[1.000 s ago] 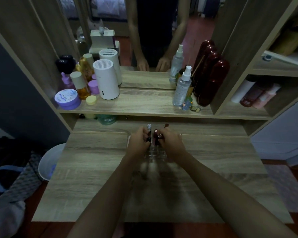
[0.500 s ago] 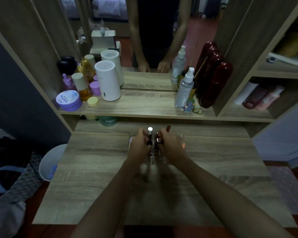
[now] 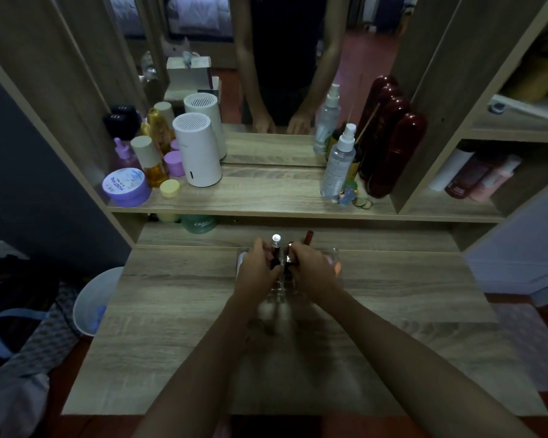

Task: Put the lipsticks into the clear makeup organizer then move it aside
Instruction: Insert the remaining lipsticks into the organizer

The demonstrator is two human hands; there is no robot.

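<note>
A clear makeup organizer (image 3: 283, 290) stands on the wooden desk (image 3: 171, 327), near its far middle. Both hands sit over it. My left hand (image 3: 257, 269) is closed on a dark lipstick with a silver cap (image 3: 276, 243) that stands upright in the organizer. My right hand (image 3: 310, 267) is closed on another dark lipstick (image 3: 289, 259) right beside it. A thin red lipstick (image 3: 307, 237) pokes up behind my right hand. Much of the organizer is hidden by my fingers.
The shelf (image 3: 266, 197) behind holds a white cylinder (image 3: 196, 153), a purple jar (image 3: 125, 186), spray bottles (image 3: 337, 162) and dark red bottles (image 3: 393, 147), with a mirror above. A white bin (image 3: 92, 298) stands on the floor at the desk's left.
Both hands stay on the lipsticks at the organizer and have shifted very slightly. The head camera has dipped a little, so the scene sits a bit lower.
</note>
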